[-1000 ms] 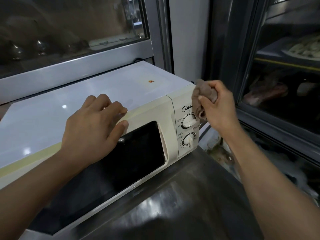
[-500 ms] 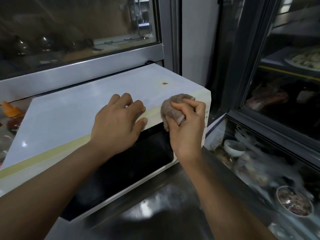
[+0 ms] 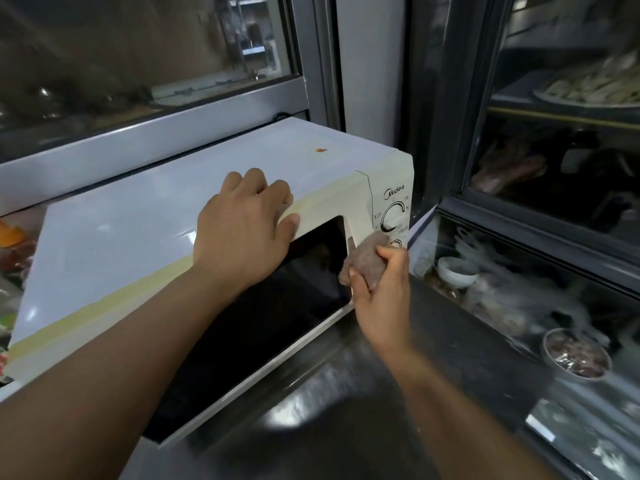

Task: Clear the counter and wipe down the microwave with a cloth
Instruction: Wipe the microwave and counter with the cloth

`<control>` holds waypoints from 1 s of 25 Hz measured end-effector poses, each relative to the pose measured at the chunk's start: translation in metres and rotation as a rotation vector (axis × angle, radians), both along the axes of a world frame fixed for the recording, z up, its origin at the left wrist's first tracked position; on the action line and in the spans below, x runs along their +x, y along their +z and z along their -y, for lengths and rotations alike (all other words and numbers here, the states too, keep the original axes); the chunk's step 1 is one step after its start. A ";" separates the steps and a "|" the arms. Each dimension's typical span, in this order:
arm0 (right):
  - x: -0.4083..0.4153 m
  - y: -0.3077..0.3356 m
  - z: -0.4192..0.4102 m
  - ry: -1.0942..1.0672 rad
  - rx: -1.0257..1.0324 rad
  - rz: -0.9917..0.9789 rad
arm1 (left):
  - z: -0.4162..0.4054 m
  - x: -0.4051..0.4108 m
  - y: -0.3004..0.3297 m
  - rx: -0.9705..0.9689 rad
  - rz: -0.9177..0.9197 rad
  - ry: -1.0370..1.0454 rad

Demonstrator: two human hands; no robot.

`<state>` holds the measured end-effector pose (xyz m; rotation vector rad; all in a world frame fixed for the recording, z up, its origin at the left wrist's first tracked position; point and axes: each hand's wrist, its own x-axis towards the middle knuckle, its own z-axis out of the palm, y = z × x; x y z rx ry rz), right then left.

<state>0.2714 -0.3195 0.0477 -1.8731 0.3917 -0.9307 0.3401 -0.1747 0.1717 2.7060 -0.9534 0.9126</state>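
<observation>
A cream microwave with a dark glass door stands on the steel counter. My left hand rests flat on the microwave's top front edge, fingers over the top and thumb on the front. My right hand grips a bunched brown cloth and presses it against the front, at the seam between the door and the control panel. The cloth covers part of the lower knob; the upper knob shows above it.
Right of the microwave a glass display case holds a white bowl, a metal bowl of food and plastic-wrapped items. A glass-fronted fridge stands behind it. A window with a metal sill runs behind the microwave.
My right hand has carried the cloth from the top front edge down and to the right, onto the door's edge by the lower knob. My left hand has stayed on the top.
</observation>
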 end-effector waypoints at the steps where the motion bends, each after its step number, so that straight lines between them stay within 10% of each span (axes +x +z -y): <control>1: 0.001 0.006 0.003 0.004 -0.016 -0.026 | 0.000 -0.001 0.000 0.004 0.001 0.002; 8: 0.019 0.034 0.010 -0.019 -0.198 0.083 | 0.005 -0.007 0.000 0.042 0.044 0.029; 25: 0.026 -0.099 0.037 0.116 0.323 -0.095 | 0.015 -0.017 -0.021 -0.048 0.148 0.193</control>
